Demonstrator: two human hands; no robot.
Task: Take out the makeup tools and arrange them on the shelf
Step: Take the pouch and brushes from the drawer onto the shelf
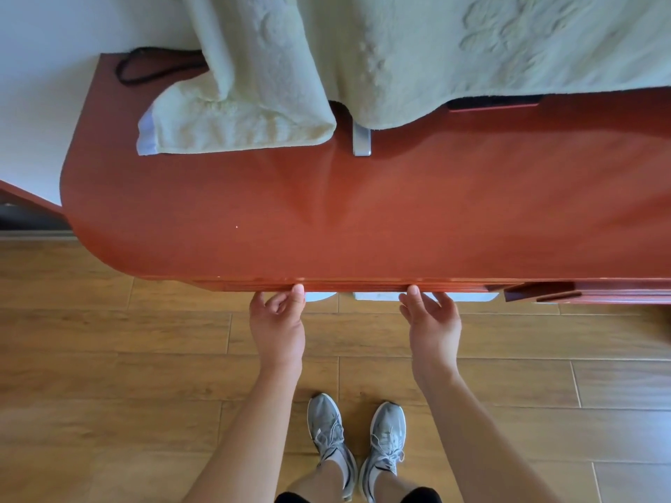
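A reddish-brown wooden desk [363,212] fills the middle of the view. Both hands reach under its front edge at the middle. My left hand [277,321] has its thumb against the edge and its fingers curled underneath. My right hand [432,321] does the same a little to the right, thumb up on the edge and fingers under it. What the fingers hold beneath the edge is hidden. No makeup tools are in view.
A pale green towel [254,85] drapes over the back of the desk, over a grey metal stand [362,139]. A black cable [145,67] lies at the back left. A drawer [541,292] at the right stands slightly out. Wooden floor [109,357] and my shoes [357,444] below.
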